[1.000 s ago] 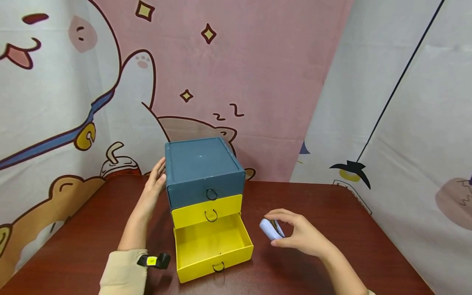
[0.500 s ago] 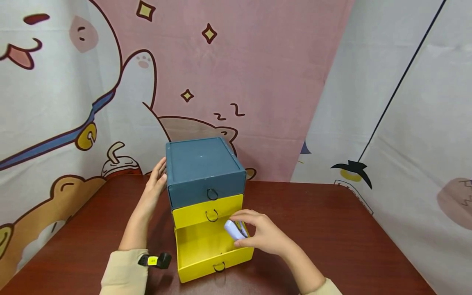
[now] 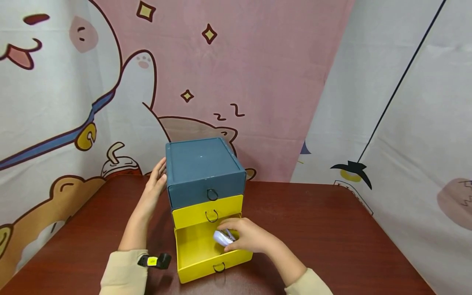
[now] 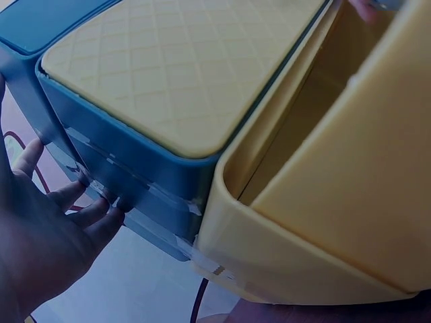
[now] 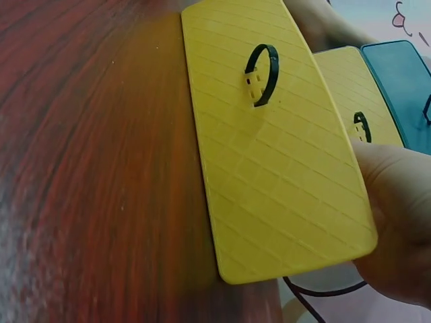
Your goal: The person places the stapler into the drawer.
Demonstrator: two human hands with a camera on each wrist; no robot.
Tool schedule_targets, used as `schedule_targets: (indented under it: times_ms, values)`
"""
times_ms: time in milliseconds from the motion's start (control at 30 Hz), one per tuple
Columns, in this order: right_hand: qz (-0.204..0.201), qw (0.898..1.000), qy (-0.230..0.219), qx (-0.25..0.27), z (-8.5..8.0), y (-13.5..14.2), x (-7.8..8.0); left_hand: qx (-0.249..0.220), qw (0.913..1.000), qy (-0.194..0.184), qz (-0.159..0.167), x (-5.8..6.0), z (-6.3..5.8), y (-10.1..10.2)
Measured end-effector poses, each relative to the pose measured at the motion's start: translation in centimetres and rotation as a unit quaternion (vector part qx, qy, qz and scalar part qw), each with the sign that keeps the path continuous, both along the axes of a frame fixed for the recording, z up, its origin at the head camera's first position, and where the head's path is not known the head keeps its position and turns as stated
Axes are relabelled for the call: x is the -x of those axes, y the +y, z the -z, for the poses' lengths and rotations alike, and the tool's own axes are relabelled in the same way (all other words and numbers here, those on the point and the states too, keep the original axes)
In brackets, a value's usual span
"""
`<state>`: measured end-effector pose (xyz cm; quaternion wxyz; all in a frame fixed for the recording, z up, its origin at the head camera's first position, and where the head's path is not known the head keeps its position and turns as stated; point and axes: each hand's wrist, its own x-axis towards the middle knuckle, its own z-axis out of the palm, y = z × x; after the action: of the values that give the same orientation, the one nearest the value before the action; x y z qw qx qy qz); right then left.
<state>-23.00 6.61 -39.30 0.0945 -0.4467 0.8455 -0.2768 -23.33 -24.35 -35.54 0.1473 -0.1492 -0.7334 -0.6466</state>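
Note:
A small drawer cabinet (image 3: 202, 162) stands on the table with a blue top and yellow lower drawers. Its bottom yellow drawer (image 3: 199, 268) is pulled out. My right hand (image 3: 250, 237) reaches in over the drawer's right side, pinching a small pale lavender stapler (image 3: 222, 237) between thumb and fingers, inside the drawer space. In the right wrist view the drawer front hides the stapler and part of the hand (image 5: 404, 208). My left hand (image 3: 152, 190) rests against the cabinet's left side; in the left wrist view its fingers (image 4: 94, 215) lie along the blue side wall.
The middle yellow drawer (image 3: 189, 216) and the blue top drawer (image 3: 191, 196) are closed, each with a black ring handle. A brown tabletop (image 3: 313, 229) lies around the cabinet. A printed cloth (image 3: 273, 82) hangs behind it.
My right hand has carried the stapler leftward from beside the cabinet, over the open drawer's side, then lower into the drawer. The left hand has stayed against the cabinet.

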Motion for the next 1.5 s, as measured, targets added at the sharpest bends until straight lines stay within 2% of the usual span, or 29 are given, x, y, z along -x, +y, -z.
schedule_targets:
  times_ms: [367,500,633,733,867,1033,1233,1300,1400,1500]
  values:
    - [-0.018,0.997,0.005,-0.07,-0.1,-1.0,0.3,0.001,1.0,-0.001,-0.003,-0.1,0.1,0.0]
    - [-0.004,0.997,-0.027,-0.075,-0.2,-1.2,0.2,0.001,1.0,-0.001,-0.003,-0.1,0.1,0.0]
    - [0.016,0.997,-0.056,-0.041,0.1,-0.8,0.0,0.003,1.0,-0.002,-0.002,-0.1,0.2,0.0]
    - [0.027,0.998,-0.054,0.005,0.4,-0.2,-0.5,0.004,1.0,-0.002,-0.002,0.0,0.2,0.0]
    - [0.046,0.995,-0.036,0.084,0.5,0.7,-1.6,0.004,1.0,-0.001,-0.003,0.0,0.1,0.1]
    - [0.075,0.985,0.017,0.155,0.0,1.6,-3.4,-0.001,1.0,0.0,-0.002,0.0,0.1,0.1]
    - [0.073,0.977,0.107,0.168,-0.2,1.8,-5.3,-0.004,1.0,0.001,0.0,0.0,0.1,0.0]
    - [0.065,0.976,0.124,0.165,0.0,1.7,-5.8,-0.004,1.0,0.002,0.002,0.0,0.1,-0.1]
    - [0.049,0.98,0.12,0.153,0.2,1.6,-6.3,-0.003,1.0,0.003,0.003,0.1,0.1,-0.1]
    - [0.04,0.986,0.091,0.133,0.4,1.6,-6.5,-0.004,1.0,0.003,0.004,0.1,0.1,-0.1]
